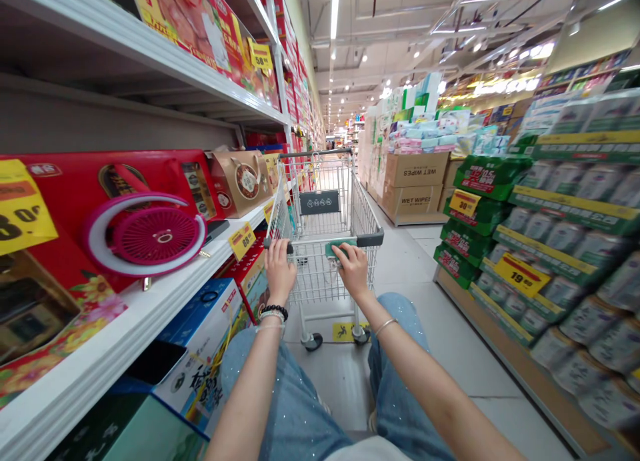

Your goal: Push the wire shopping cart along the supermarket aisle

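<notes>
A metal shopping cart (pixel 320 214) stands straight ahead of me in the aisle, its basket showing bare wire. My left hand (pixel 280 271), with beaded bracelets at the wrist, is closed over the left end of the cart's handle (pixel 371 239). Farther right on the same bar, my right hand (pixel 353 269) has its fingers curled over the top. Under those fingers is a teal piece (pixel 334 248); whether it belongs to the handle or lies on it, I cannot tell. On the left shelf rests a magenta fan with a white ring (pixel 157 236).
White shelves (pixel 165 287) with red gift boxes run close along my left. Stacked can packs (pixel 555 234) and green cartons (pixel 470 214) line the right on a low base. Wet-wipe boxes (pixel 415 181) stand farther ahead. A dark phone-like slab (pixel 156 362) lies on lower boxes.
</notes>
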The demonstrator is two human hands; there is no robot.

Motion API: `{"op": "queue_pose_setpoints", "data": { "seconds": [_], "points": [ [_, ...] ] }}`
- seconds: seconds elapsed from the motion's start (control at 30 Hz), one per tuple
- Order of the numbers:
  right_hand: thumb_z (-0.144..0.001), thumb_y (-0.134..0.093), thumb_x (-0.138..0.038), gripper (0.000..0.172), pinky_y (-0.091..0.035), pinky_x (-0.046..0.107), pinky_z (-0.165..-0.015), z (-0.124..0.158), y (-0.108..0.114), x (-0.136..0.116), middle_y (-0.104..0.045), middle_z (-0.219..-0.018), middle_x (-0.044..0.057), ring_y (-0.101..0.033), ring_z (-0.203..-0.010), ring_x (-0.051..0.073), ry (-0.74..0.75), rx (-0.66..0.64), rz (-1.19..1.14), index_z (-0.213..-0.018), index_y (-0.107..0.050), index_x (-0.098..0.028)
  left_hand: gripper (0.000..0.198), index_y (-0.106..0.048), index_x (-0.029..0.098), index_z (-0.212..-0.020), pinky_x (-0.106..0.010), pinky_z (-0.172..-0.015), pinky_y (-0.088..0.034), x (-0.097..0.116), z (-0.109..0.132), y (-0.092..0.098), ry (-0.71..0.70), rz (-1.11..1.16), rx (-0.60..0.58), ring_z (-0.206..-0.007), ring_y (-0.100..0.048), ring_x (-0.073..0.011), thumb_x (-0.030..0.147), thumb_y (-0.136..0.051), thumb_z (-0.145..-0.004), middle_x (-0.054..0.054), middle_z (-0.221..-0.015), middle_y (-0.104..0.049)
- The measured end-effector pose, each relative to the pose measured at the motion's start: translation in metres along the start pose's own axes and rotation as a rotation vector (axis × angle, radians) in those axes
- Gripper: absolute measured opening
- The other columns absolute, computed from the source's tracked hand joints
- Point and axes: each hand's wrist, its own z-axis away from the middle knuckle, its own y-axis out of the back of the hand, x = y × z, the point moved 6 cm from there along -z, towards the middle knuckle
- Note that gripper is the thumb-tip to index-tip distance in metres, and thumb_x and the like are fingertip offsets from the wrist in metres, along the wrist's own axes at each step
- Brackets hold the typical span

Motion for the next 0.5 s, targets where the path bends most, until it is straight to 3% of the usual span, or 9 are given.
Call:
{"op": "queue_pose_setpoints", "data": {
  "seconds": [0.5],
  "points": [
    [-0.076,-0.05,0.003,0.05,-0.039,0.034,-0.088,0.002,0.002,-0.008,-0.066,-0.112,0.007,-0.05,-0.105,0.022,0.007,-0.066,-0.01,-0.115,-0.069,-0.023,0.065,-0.049,0.019,-0.136,-0.047,-0.118,-0.029,-0.014,0.004,0.006,0.027,-0.018,0.03,-0.143,-0.035,-0.0256,0.007,-0.046,-0.072,-0.01,-0.144,-0.052]
  ]
}}
